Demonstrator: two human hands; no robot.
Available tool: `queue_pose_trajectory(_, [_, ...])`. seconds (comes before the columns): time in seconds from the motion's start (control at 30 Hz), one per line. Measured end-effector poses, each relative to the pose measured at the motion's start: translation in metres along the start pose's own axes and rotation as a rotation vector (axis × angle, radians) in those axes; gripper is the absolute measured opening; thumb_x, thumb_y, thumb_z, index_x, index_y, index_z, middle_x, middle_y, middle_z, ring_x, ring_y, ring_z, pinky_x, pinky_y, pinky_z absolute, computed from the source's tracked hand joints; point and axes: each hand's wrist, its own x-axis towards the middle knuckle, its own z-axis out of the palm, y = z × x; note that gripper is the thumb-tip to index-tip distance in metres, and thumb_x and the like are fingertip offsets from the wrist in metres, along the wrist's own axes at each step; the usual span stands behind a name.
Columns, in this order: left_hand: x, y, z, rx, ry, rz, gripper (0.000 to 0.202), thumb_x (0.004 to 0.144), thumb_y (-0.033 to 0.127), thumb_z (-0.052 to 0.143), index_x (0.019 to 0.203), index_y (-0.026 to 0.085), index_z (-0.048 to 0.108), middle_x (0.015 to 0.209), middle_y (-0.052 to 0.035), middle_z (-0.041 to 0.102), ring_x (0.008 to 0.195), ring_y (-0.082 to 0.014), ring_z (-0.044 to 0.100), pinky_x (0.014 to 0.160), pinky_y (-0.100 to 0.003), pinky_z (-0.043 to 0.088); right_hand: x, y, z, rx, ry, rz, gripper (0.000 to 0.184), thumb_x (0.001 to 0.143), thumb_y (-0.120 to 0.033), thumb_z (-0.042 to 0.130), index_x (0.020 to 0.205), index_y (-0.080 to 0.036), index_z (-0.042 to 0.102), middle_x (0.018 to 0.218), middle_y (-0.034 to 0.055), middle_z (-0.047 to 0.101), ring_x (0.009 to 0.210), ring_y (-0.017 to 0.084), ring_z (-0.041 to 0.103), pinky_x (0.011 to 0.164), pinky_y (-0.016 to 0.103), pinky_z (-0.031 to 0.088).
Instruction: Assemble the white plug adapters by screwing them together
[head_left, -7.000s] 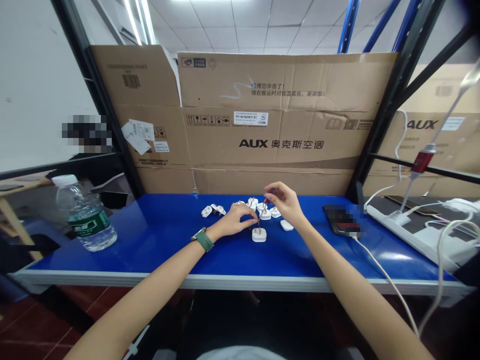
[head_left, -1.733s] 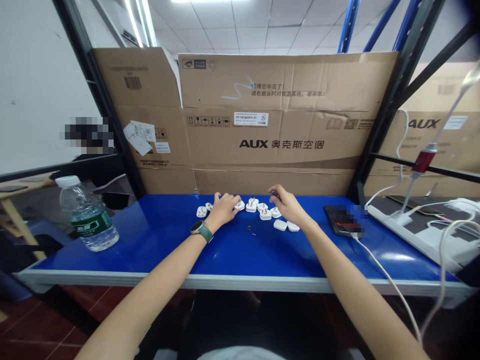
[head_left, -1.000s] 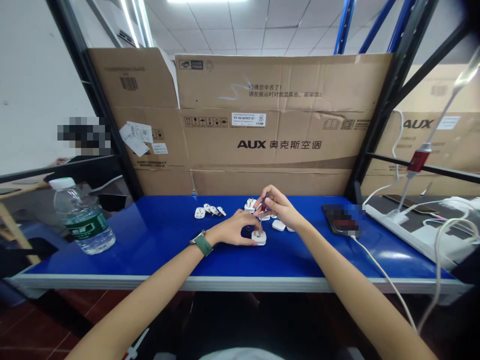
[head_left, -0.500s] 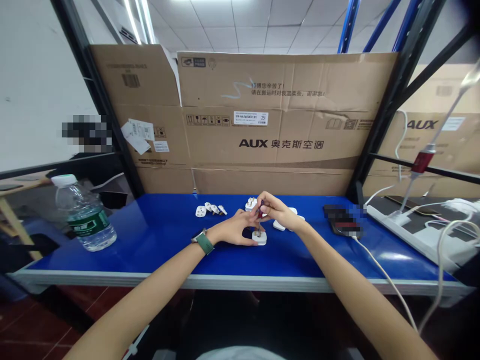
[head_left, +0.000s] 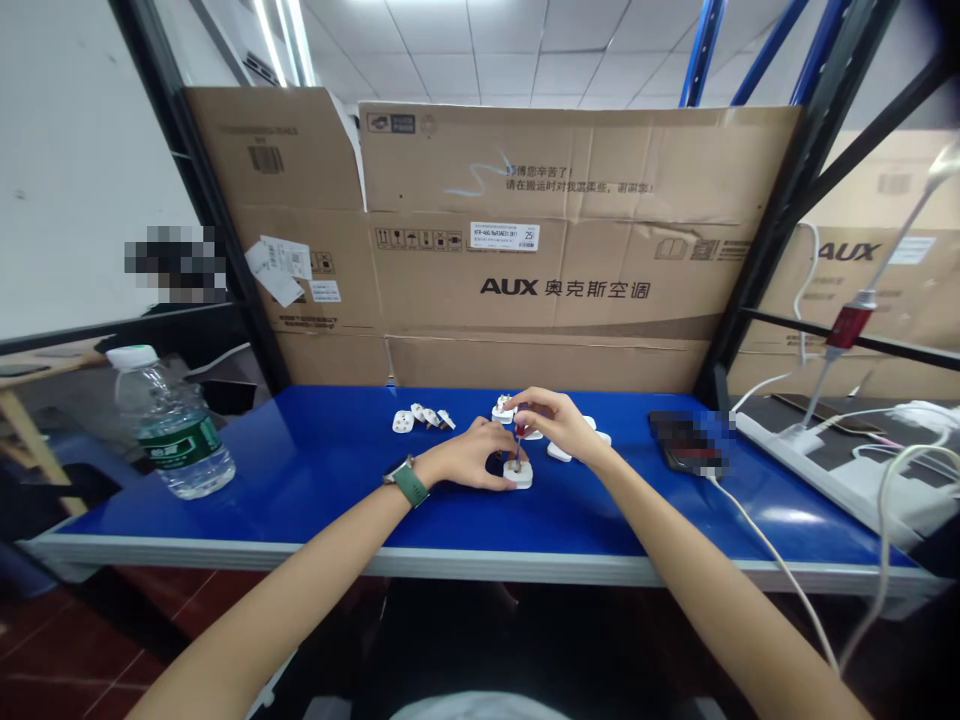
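In front of me on the blue table, a small white plug piece (head_left: 519, 480) lies flat. My left hand (head_left: 474, 458) curls round its left side, the thumb along its near edge, holding it down. A small screwdriver (head_left: 519, 433) with a reddish handle stands nearly upright over the piece, its tip in the middle of the top. The fingertips of my right hand (head_left: 559, 418) pinch the handle from above. Just behind my fingers sits a white plug (head_left: 503, 408) with its pins up. More white pieces (head_left: 559, 452) lie partly hidden by my right hand.
Several small white plug parts (head_left: 424, 415) lie left of my hands. A water bottle (head_left: 176, 430) stands at the table's left. On the right are a phone (head_left: 682, 440) with a cable and a white power strip (head_left: 810, 480). A cardboard sheet (head_left: 525, 350) closes the back. Someone sits beyond, at left.
My right-hand fingers have shifted slightly on the screwdriver handle, the hand looking a little flatter over it. The left hand and the plug piece stay in place. The view has shifted slightly.
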Motion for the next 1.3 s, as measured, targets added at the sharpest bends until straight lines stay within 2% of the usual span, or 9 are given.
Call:
queue_pose_trajectory(0.2, [0.0001, -0.0026, 0.0006, -0.035, -0.012, -0.006, 0.039, 0.086, 0.053, 0.075, 0.117, 0.029, 0.074, 0.116, -0.0039, 0.076, 0.117, -0.0283, 0.063, 0.103, -0.040, 0.032, 0.0011, 0.0019, -0.0042, -0.013, 0.019, 0.002, 0.025, 0.090, -0.040, 0.073, 0.105, -0.020, 0.078, 0.104, 0.0075, 0.078, 0.072, 0.018, 0.072, 0.072, 0.033, 0.062])
queue_pose_trajectory(0.4, [0.0014, -0.0044, 0.0022, -0.059, -0.008, -0.020, 0.042, 0.085, 0.056, 0.075, 0.117, 0.029, 0.076, 0.115, -0.0040, 0.076, 0.117, -0.0290, 0.062, 0.102, -0.040, 0.034, 0.0008, -0.0005, -0.0024, 0.038, -0.049, -0.022, 0.028, 0.096, -0.038, 0.064, 0.113, -0.021, 0.078, 0.094, 0.0056, 0.078, 0.081, 0.019, 0.072, 0.077, 0.034, 0.061])
queue_pose_trajectory(0.6, [0.0016, -0.0036, 0.0017, -0.043, -0.010, -0.014, 0.037, 0.085, 0.051, 0.077, 0.116, 0.029, 0.075, 0.111, -0.0020, 0.077, 0.116, -0.0285, 0.063, 0.101, -0.039, 0.033, -0.0010, -0.0030, -0.0020, 0.024, -0.073, -0.033, 0.035, 0.100, -0.044, 0.061, 0.124, -0.024, 0.075, 0.113, 0.0082, 0.076, 0.097, 0.022, 0.072, 0.089, 0.038, 0.059])
queue_pose_trajectory(0.67, [0.0011, -0.0029, 0.0011, -0.046, -0.017, -0.012, 0.037, 0.087, 0.050, 0.076, 0.117, 0.029, 0.074, 0.113, -0.0018, 0.077, 0.118, -0.0286, 0.063, 0.103, -0.040, 0.032, -0.0005, -0.0021, -0.0020, -0.027, -0.022, -0.037, 0.035, 0.096, -0.046, 0.066, 0.122, -0.025, 0.077, 0.113, 0.0084, 0.073, 0.093, 0.021, 0.072, 0.083, 0.036, 0.060])
queue_pose_trajectory(0.8, [0.0008, -0.0027, 0.0006, -0.035, -0.020, -0.001, 0.037, 0.087, 0.049, 0.076, 0.118, 0.029, 0.073, 0.115, -0.0024, 0.077, 0.119, -0.0284, 0.063, 0.104, -0.040, 0.031, 0.0017, 0.0020, -0.0035, -0.065, 0.060, -0.045, 0.032, 0.089, -0.042, 0.075, 0.116, -0.025, 0.080, 0.097, 0.0049, 0.068, 0.074, 0.017, 0.069, 0.072, 0.033, 0.059])
queue_pose_trajectory(0.97, [0.0016, -0.0024, 0.0003, -0.034, -0.020, -0.004, 0.037, 0.087, 0.050, 0.076, 0.117, 0.029, 0.074, 0.114, -0.0026, 0.077, 0.116, -0.0280, 0.064, 0.101, -0.039, 0.033, 0.0015, 0.0008, -0.0051, 0.044, -0.025, -0.080, 0.037, 0.096, -0.036, 0.067, 0.131, -0.025, 0.069, 0.096, 0.0037, 0.072, 0.089, 0.019, 0.070, 0.086, 0.037, 0.058])
queue_pose_trajectory(1.07, [0.0017, -0.0027, 0.0006, -0.043, -0.020, -0.009, 0.038, 0.087, 0.051, 0.076, 0.118, 0.029, 0.074, 0.114, -0.0027, 0.077, 0.117, -0.0285, 0.063, 0.100, -0.039, 0.032, 0.0001, -0.0018, -0.0041, 0.084, -0.078, -0.090, 0.028, 0.100, -0.036, 0.062, 0.123, -0.023, 0.072, 0.104, 0.0063, 0.074, 0.095, 0.021, 0.070, 0.089, 0.038, 0.058])
queue_pose_trajectory(1.17, [0.0013, -0.0035, 0.0009, -0.052, -0.020, -0.007, 0.040, 0.087, 0.053, 0.075, 0.119, 0.028, 0.074, 0.114, -0.0033, 0.077, 0.117, -0.0283, 0.063, 0.102, -0.040, 0.032, -0.0005, -0.0022, -0.0027, 0.044, -0.043, -0.070, 0.027, 0.098, -0.039, 0.065, 0.117, -0.022, 0.074, 0.114, 0.0083, 0.073, 0.095, 0.021, 0.070, 0.086, 0.036, 0.058])
queue_pose_trajectory(1.3, [0.0012, -0.0041, 0.0009, -0.050, -0.020, -0.008, 0.041, 0.087, 0.053, 0.075, 0.119, 0.028, 0.074, 0.114, -0.0025, 0.077, 0.114, -0.0272, 0.064, 0.101, -0.038, 0.032, 0.0007, 0.0011, -0.0028, -0.004, 0.018, -0.073, 0.028, 0.090, -0.038, 0.075, 0.113, -0.021, 0.078, 0.105, 0.0071, 0.073, 0.085, 0.019, 0.070, 0.080, 0.033, 0.058])
